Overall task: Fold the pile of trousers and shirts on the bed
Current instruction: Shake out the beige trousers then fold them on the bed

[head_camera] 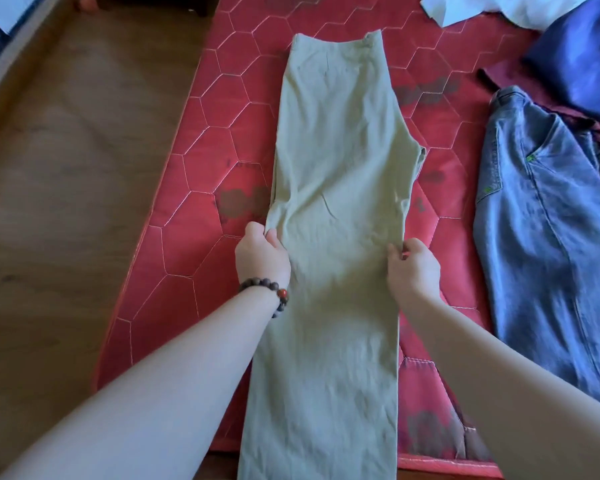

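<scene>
Red mattress (201, 188) under trousers (336, 202), jeans (541, 237)

Pale green trousers (336, 209): matt woven cloth, lightly creased. Red quilted mattress (205, 174): slightly shiny fabric, stitched hexagon seams, dark blotches. Blue jeans (548, 244): faded denim, rougher weave. Dark blue garment (582, 53): smooth satiny sheen. Brown floor (66, 174): wood-look, smooth. Dark bead bracelet (269, 292): glossy beads.

You see pale olive-green trousers (336, 209) on a red mattress (201, 188) quilted in pale hexagons; beside them, faded blue jeans (548, 244) with green tags.
</scene>
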{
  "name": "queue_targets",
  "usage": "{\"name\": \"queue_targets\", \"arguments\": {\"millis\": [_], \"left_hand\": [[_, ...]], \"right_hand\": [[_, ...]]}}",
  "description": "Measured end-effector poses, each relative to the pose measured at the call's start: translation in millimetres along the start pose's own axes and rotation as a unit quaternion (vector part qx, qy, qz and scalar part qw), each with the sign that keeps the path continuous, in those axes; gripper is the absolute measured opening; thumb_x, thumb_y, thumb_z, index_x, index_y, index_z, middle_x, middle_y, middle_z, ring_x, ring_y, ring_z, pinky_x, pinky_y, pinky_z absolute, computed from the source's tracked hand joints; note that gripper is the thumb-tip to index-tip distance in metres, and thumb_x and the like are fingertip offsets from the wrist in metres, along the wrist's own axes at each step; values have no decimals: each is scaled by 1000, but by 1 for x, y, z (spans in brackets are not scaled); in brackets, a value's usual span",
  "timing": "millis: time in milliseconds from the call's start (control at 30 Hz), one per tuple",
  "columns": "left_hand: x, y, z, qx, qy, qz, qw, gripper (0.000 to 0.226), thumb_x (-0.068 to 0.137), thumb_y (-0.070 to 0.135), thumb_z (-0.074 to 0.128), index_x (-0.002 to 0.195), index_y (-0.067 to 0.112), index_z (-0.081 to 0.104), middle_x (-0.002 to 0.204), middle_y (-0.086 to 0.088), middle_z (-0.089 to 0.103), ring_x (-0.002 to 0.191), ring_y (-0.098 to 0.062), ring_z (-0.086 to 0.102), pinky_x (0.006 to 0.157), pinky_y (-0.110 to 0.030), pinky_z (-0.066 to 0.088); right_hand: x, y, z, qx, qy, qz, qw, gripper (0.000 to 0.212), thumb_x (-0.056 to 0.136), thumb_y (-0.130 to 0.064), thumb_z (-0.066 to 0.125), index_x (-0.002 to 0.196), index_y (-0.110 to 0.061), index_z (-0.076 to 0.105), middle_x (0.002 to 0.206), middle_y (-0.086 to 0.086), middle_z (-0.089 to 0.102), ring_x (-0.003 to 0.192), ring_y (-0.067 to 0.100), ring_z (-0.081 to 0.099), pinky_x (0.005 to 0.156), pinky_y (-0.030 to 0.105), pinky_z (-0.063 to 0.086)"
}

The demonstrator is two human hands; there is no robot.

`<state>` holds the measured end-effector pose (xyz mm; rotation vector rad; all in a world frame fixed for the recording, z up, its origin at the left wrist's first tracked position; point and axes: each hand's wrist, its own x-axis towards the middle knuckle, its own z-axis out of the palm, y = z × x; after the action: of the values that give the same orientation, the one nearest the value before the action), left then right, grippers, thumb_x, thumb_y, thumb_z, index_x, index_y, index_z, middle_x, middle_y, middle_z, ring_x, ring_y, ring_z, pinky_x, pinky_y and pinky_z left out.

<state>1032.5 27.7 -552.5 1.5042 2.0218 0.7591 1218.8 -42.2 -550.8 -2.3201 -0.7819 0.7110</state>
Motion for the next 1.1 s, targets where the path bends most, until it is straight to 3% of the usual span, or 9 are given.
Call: {"name": "queue_targets", "arguments": {"millis": [133,233,300,400,467,600,733,967,1100], "left_hand": [[6,-4,3,13,-12,-11,1000,20,96,18,51,83,2,54,75,-10,55,73,-29,51,59,-33,33],[36,9,14,11,-66,-1,998,33,94,27,50,71,3,50,64,-7,49,67,-29,47,53,-33,29],[54,21,22,17,-97,13,995,39,93,30,53,65,4,46,60,-6,44,64,-29,44,51,-33,27],[65,28,25,26,-47,17,998,35,92,23,59,67,6,42,60,-2,41,63,-25,40,51,-31,17],[63,27,20,15,-13,12,1000,32,92,18,60,69,6,42,62,-2,42,59,-21,38,54,-26,22],[64,24,13,93,-97,-14,991,42,94,20,55,59,11,33,57,-1,37,60,-23,41,50,-29,21],[98,43,20,79,-143,-5,987,45,94,24,54,57,12,32,54,-3,34,52,-22,35,45,-33,19],[126,39,38,18,-72,0,997,40,91,18,61,61,14,33,59,4,37,57,-18,36,51,-32,16],[143,42,39,24,-116,11,993,50,92,29,57,53,15,32,51,-1,36,56,-25,38,54,-35,22]], "right_hand": [[12,0,1,-22,-9,14,1000,23,94,-20,43,74,-9,45,67,-1,46,60,16,40,49,30,27],[34,-9,1,-19,-13,1,1000,21,95,-29,48,85,-12,52,69,-8,47,71,19,45,61,30,30],[52,-18,2,-15,-11,-19,1000,20,96,-31,50,86,-13,54,69,-10,47,68,15,45,59,28,28],[68,-22,-1,-35,-16,-25,999,23,96,-23,49,77,-11,51,65,-5,46,60,15,42,51,30,25],[71,-19,-4,-40,-26,-7,999,24,97,-21,49,77,-9,52,67,-2,48,66,20,43,52,32,26],[70,-21,-9,-47,-74,45,995,25,96,-23,51,87,-3,63,78,8,59,72,24,51,55,29,32],[92,-42,-12,-11,-41,49,998,27,90,-30,57,89,-4,64,80,6,63,74,24,56,59,29,37],[121,-39,-11,-35,-11,35,999,28,92,-21,59,71,-3,54,65,6,54,69,28,51,52,31,32],[134,-48,-12,-15,-28,71,997,37,91,-33,61,65,-7,58,62,11,63,63,34,64,62,36,52]]}}
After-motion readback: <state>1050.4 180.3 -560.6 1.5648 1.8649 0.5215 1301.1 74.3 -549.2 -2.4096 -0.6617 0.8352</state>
